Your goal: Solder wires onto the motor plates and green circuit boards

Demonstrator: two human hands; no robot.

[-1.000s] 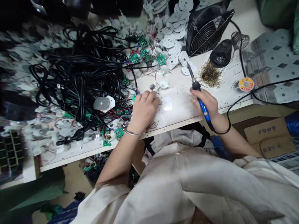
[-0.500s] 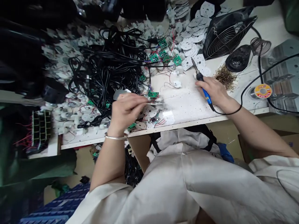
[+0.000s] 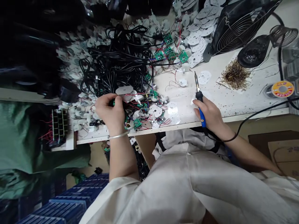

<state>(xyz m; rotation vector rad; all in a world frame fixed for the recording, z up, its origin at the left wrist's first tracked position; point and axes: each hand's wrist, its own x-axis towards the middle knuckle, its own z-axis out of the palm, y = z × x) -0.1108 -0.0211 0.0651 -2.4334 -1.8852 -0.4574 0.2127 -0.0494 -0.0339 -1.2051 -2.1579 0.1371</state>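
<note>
My right hand (image 3: 210, 115) is closed round the blue and black handle of a soldering iron (image 3: 202, 116), whose bare metal tip points away from me above the bench. A loose white perforated plate (image 3: 205, 77) lies beside the tip. Over the left pile my left hand (image 3: 111, 111) is closed, finger and thumb bent together; what they hold, if anything, is hidden. Right of it lie small green circuit boards (image 3: 137, 123), red wires and white plastic parts. A white eight-sided plate (image 3: 155, 111) rests among them, and a grey plate (image 3: 124, 90) sits just above my fingers.
Black cables (image 3: 114, 68) lie tangled on white parts. At the back right stand a black fan (image 3: 240, 32) and a soldering iron stand (image 3: 253, 51). Brown crumbs (image 3: 235, 76) and a solder spool (image 3: 282, 89) lie right. The bench edge (image 3: 163, 128) runs before me.
My left hand has moved left, away from the small assembly it held, which now lies among the parts. My right hand still grips the soldering iron, now pointing more straight ahead. The view has shifted.
</note>
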